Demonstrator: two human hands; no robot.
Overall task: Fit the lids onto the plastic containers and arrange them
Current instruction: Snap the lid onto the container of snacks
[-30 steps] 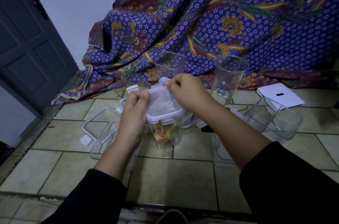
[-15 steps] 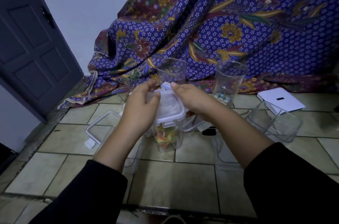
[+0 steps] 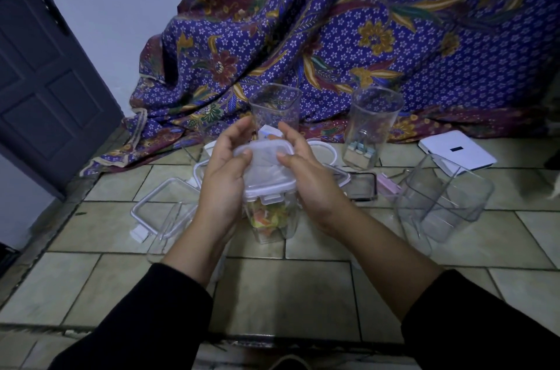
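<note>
Well out to the left of the left hand, a loose lid frame (image 3: 165, 203) is seen lying on the tiled floor (image 3: 288, 294). The left hand (image 3: 225, 184) is cupped round the left side of the lid (image 3: 268, 169), with its thumb pressed on top and its fingers curled past the far edge. The lid is seated on the container (image 3: 272, 218), which stands upright on the floor between the two hands and is filled with colourful pieces. The right hand (image 3: 309, 181) is set the same way on the lid's right side, thumb on top. Behind the fingertips, an empty square tub (image 3: 275, 109) is stood against the patterned cloth (image 3: 363, 21). Right of the right hand, a tall round jar (image 3: 374, 127), toppled clear tubs (image 3: 445, 200) and a white flat box (image 3: 457, 153) are found.
</note>
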